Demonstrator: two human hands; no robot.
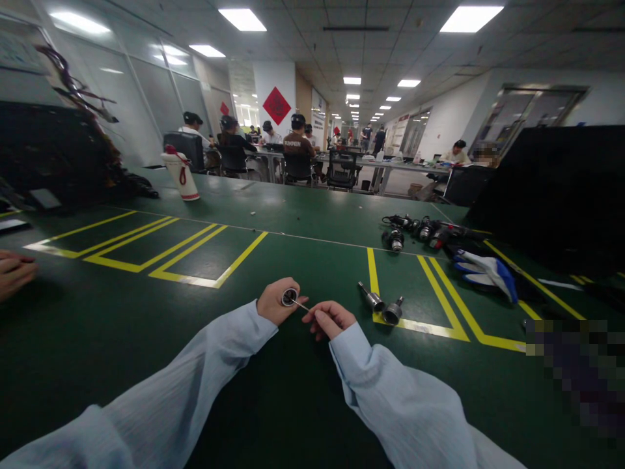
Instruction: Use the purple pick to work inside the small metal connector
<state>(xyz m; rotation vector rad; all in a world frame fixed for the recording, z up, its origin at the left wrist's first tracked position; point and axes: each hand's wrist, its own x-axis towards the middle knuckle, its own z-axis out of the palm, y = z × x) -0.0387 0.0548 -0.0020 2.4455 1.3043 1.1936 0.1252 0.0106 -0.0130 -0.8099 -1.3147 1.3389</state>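
My left hand is wrapped round a cylindrical metal part whose round, dark open end faces up toward me. From the other side, my right hand pinches a thin metal rod between thumb and fingers. The rod's far tip reaches the part's open end; whether it touches inside is too small to tell. To the right of my right hand lie two metal funnel-shaped pieces with short stems, one tilted on its side and the other beside it.
Yellow tape marks bays on the green table. Several black-and-metal parts and white-and-blue gloves lie at the right. A white bottle stands back left. Another person's hand rests at the left edge. Large dark objects flank both sides.
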